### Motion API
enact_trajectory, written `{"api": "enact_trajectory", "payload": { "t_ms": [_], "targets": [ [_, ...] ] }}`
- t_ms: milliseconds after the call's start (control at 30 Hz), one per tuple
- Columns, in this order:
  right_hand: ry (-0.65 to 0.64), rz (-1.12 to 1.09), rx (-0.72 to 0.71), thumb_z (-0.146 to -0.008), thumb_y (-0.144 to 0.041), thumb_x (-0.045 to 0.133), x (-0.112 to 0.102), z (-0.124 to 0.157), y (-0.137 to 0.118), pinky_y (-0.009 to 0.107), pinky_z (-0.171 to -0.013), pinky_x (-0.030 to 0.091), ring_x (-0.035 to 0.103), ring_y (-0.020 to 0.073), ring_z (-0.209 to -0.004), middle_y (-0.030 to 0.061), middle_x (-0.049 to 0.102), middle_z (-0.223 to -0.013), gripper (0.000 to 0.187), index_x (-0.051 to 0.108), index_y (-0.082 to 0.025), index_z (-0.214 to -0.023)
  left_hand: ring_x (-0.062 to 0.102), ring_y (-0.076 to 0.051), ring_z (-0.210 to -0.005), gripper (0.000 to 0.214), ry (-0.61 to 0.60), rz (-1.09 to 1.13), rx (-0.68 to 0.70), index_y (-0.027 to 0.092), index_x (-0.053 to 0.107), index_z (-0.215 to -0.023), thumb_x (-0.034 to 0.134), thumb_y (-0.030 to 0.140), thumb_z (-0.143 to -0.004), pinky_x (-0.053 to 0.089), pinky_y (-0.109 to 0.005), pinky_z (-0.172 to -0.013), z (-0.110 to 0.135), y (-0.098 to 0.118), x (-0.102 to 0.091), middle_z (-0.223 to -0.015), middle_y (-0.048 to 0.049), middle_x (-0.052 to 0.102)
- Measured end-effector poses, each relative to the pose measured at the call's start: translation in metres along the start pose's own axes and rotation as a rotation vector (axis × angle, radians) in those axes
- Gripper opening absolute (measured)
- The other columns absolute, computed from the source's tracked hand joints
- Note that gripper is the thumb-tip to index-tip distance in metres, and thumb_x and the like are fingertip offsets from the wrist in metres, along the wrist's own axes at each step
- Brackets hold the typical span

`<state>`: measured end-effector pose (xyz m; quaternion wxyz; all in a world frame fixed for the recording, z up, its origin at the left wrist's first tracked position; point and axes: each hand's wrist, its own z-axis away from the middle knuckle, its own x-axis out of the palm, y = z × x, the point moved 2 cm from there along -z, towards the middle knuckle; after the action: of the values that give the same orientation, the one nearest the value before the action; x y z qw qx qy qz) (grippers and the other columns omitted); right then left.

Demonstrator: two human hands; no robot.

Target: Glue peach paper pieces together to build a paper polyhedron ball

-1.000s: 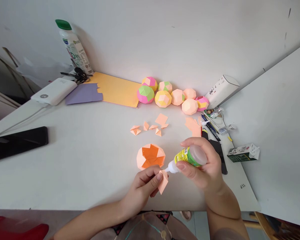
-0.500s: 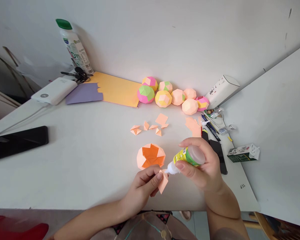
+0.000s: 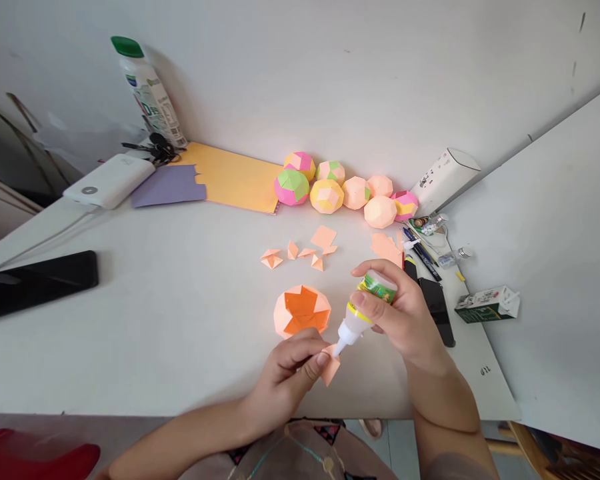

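Observation:
My left hand pinches a small folded peach paper piece near the table's front edge. My right hand is wrapped round a glue bottle with a green and yellow label. The bottle tilts steeply down and its white nozzle touches the paper piece. Just behind my left hand sits a half-built peach paper ball, open at the top with an orange inside. Several small folded peach pieces lie farther back.
Several finished paper balls line the wall, beside yellow paper and purple paper. A power bank, keys, a bottle and a black phone are at left. Pens, a dark device and a small carton are at right.
My right hand has tipped the glue bottle from nearly level to steeply nozzle-down onto the paper piece. My left hand and the paper piece shifted slightly down.

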<state>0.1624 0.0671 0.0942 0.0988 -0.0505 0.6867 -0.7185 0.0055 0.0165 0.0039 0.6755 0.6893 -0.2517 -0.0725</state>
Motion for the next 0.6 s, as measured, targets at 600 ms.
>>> {"api": "enact_trajectory", "payload": {
  "t_ms": [600],
  "targets": [
    [0.144,-0.009,-0.103,-0.080,-0.032,0.071,-0.0084,-0.0011,-0.0009,0.017,-0.038,0.027,0.033,0.0047,-0.044,-0.0079,0.046,-0.058,0.021,0.058,-0.023,-0.093,0.045,-0.010,-0.059,0.032,0.005,-0.019,0.057,0.017,0.061,-0.070,0.047,0.026,-0.096,0.036,-0.024,-0.060,0.0014,0.0041,0.0009,-0.068,-0.0003,0.052]
  ]
}}
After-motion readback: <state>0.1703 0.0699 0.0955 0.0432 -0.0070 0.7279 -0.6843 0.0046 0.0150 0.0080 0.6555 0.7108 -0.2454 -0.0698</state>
